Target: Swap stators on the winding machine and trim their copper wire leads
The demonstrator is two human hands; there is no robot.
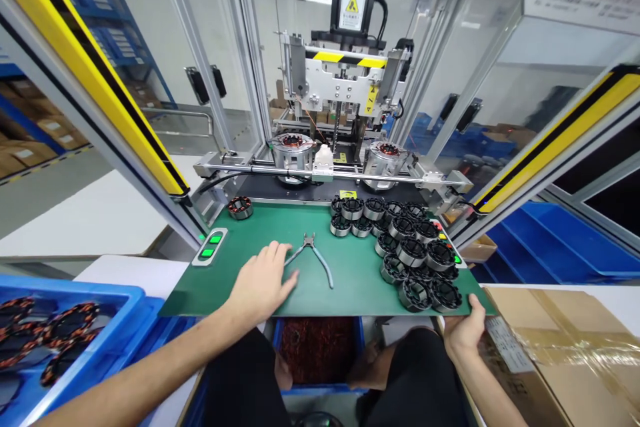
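My left hand [263,280] lies flat on the green mat [350,273], fingers stretched out, fingertips beside the handles of a pair of blue-grey side cutters [315,255]. It holds nothing. My right hand [465,330] grips the mat's front right corner, thumb on top, fingers curled under the edge. Several black ring-shaped stator cores [410,247] are piled on the mat's right side, close above that hand. One wound stator [241,207] with copper coils sits alone at the mat's back left.
Behind the mat stands a press machine [345,80] with two round fixtures [293,150], each holding a stator. Yellow light-curtain posts [100,80] flank the opening. Green buttons [211,245] sit left. A blue bin [65,340] of wound stators is left, a cardboard box [565,347] right, a scrap bin [317,347] below.
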